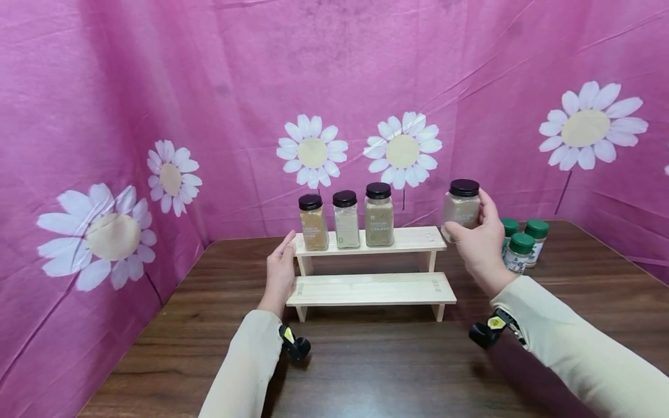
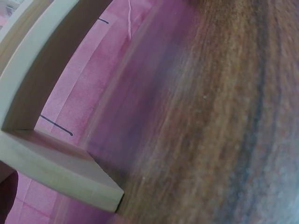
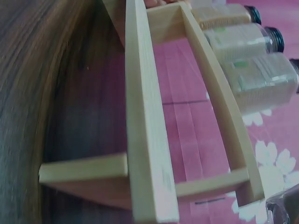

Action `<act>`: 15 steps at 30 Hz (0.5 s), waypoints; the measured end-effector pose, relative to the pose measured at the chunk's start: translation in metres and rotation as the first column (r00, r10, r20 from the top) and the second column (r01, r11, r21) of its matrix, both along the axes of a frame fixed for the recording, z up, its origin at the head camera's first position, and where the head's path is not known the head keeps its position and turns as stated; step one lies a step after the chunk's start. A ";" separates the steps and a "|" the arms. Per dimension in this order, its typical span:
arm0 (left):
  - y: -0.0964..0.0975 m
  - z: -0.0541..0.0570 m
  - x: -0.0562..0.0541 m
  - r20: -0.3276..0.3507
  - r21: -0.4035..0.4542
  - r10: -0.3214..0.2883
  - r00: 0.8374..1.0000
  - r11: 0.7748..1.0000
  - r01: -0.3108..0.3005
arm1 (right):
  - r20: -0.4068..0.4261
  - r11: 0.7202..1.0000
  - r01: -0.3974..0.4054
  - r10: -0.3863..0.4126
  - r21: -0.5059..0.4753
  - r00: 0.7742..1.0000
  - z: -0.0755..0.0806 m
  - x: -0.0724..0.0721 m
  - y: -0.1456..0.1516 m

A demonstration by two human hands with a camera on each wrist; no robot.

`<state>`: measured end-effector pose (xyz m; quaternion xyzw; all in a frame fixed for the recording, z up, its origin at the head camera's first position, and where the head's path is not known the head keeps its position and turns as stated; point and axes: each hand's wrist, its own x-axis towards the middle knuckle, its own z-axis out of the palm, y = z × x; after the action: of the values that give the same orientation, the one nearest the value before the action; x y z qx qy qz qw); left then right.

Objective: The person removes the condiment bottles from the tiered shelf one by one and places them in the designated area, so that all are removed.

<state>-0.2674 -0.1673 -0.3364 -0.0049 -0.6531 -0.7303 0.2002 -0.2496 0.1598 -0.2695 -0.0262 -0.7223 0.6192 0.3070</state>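
My right hand (image 1: 481, 252) grips a square glass spice jar (image 1: 462, 210) with a black lid, holding it upright beside the right end of the upper shelf. Only a corner of this jar (image 3: 280, 210) shows in the right wrist view. A two-step pale wooden rack (image 1: 368, 289) stands on the table. On its upper step, an orange-brown jar (image 1: 315, 229), a pale cream jar (image 1: 346, 226) and a greenish-beige jar (image 1: 380, 223) stand in a row, all black-lidded. Against the rack's left side rests my left hand (image 1: 279, 276), its fingers straight and pointing up.
Behind my right wrist stand three green-lidded shaker bottles (image 1: 519, 255) on the brown wooden table (image 1: 376, 366). A pink cloth (image 1: 235, 116) with white daisies hangs behind the table and along its sides. The lower step (image 1: 366, 288) sits in front of the upper one.
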 end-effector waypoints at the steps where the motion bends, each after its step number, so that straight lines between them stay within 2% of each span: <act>1: 0.001 0.000 0.000 0.000 -0.001 0.000 1.000 1.000 0.000 | -0.003 1.000 0.012 -0.012 -0.011 1.000 -0.001 0.000 0.003; 6: 0.001 0.000 0.000 -0.004 -0.011 -0.002 1.000 1.000 0.002 | 0.007 0.997 0.081 -0.081 -0.018 0.997 -0.006 0.000 0.019; 10: 0.000 0.000 0.000 -0.005 -0.011 0.000 1.000 1.000 0.000 | 0.013 0.993 0.116 -0.117 0.020 0.993 -0.007 0.002 0.031; 15: 0.000 -0.001 -0.001 -0.009 -0.009 0.002 1.000 1.000 -0.003 | -0.050 0.989 0.142 -0.141 0.026 0.989 -0.008 0.003 0.044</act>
<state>-0.2687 -0.1673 -0.3378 -0.0083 -0.6556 -0.7269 0.2041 -0.2463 0.2034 -0.2771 -0.0579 -0.7199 0.5857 0.3680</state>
